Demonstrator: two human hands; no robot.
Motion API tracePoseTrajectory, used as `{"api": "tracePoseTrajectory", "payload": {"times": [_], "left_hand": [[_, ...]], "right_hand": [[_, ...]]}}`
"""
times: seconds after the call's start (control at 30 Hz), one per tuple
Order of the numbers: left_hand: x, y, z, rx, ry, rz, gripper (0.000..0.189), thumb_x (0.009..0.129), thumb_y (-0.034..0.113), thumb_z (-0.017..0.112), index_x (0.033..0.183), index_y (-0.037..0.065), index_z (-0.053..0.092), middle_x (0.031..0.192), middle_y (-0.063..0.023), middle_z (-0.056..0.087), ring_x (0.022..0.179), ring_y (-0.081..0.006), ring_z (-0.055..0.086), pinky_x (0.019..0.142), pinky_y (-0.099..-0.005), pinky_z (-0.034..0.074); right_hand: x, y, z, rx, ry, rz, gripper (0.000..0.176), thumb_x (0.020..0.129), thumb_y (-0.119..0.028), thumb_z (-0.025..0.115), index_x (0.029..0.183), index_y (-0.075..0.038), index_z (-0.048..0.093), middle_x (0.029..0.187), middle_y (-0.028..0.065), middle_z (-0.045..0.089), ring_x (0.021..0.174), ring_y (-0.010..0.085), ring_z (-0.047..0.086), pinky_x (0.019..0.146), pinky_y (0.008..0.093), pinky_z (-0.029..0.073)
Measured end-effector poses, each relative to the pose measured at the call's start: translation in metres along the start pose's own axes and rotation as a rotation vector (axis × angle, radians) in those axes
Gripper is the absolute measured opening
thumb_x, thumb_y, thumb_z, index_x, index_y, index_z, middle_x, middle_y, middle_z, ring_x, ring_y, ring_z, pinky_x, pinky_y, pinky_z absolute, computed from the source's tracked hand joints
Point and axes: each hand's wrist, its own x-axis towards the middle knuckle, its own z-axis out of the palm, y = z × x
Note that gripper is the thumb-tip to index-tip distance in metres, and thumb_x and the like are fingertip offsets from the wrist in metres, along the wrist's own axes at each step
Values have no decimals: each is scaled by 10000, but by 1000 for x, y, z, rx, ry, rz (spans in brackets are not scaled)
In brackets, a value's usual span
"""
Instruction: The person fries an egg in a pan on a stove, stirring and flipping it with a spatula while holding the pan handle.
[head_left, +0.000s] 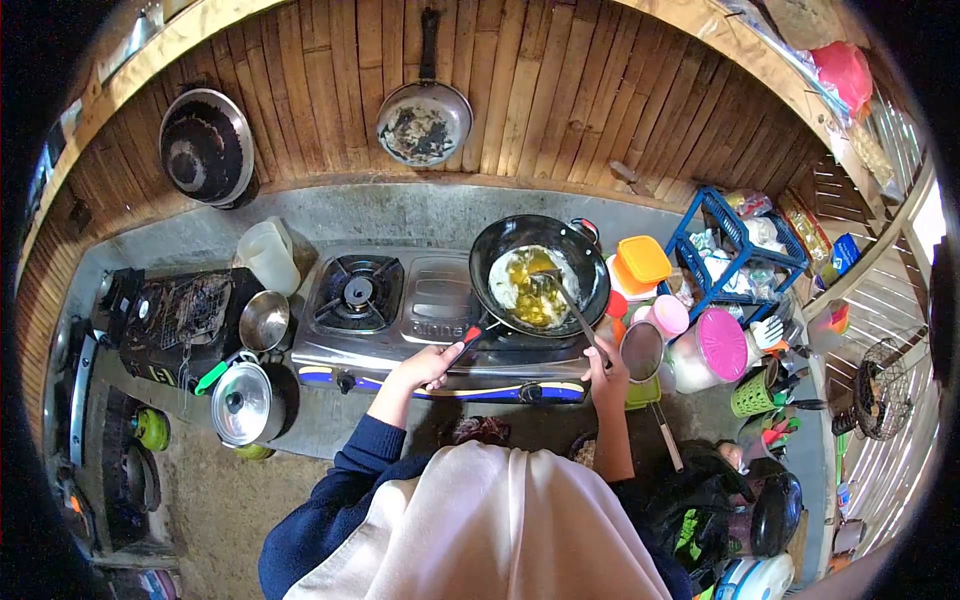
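Note:
A black wok [483, 262] rests on the right side of the two-burner stove [436, 286]. Yellow egg-like food [533, 290] with a pale, foamy edge lies in it. My left hand [432, 368] is closed on the wok's red-tipped handle [470, 336], at the stove's front edge. In my right hand [606, 373] is the handle of a dark spatula [575, 308], whose blade touches the food. The left burner [358, 290] has no pan on it.
A steel pot [241, 402] and a small metal bowl [265, 321] stand left of the stove. On the right are an orange container [643, 260], a strainer [642, 350], a pink-lidded tub [722, 345] and a blue rack [735, 252]. Pans [425, 125] hang behind.

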Motion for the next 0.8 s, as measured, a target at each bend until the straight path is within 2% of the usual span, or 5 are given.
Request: {"api": "tracePoseTrajectory", "payload": {"times": [0.27, 0.37, 0.67, 0.73, 0.8], "left_hand": [[-3, 4, -1, 34, -10, -10, 529, 873, 524, 427, 826, 3, 507, 483, -30, 451, 339, -93, 398, 317, -232, 303], [0, -1, -1, 2, -25, 30, 531, 874, 523, 427, 865, -2, 512, 482, -30, 453, 338, -93, 400, 316, -233, 302], [2, -2, -3, 23, -28, -12, 506, 879, 512, 425, 887, 10, 495, 480, -14, 433, 339, -80, 383, 308, -226, 291], [5, -5, -3, 18, -33, -19, 504, 880, 510, 424, 881, 12, 493, 480, -12, 431, 340, -79, 379, 306, -225, 288], [8, -7, -3, 12, -36, -27, 501, 881, 509, 423, 876, 13, 492, 481, -10, 429, 340, -77, 376, 304, -223, 285]], "right_hand": [[15, 2, 21, 8, -58, 16, 290, 827, -78, 592, 1103, 2, 558, 800, 57, 588, 477, 89, 529, 441, 203, 440], [14, 7, 24, 7, -76, 8, 278, 841, -67, 570, 1110, 0, 546, 729, 44, 567, 488, 74, 495, 454, 213, 441], [-8, 5, 0, 30, 4, 10, 280, 826, -66, 582, 1093, 8, 550, 734, 40, 569, 536, 71, 514, 471, 214, 440], [-15, 10, -7, 117, 56, -47, 251, 830, -67, 575, 1068, 10, 563, 746, 27, 568, 565, 61, 506, 485, 204, 433], [-20, -3, -17, 67, 74, -24, 210, 837, -68, 571, 1030, 16, 577, 746, 17, 562, 576, 55, 495, 495, 190, 423]]}}
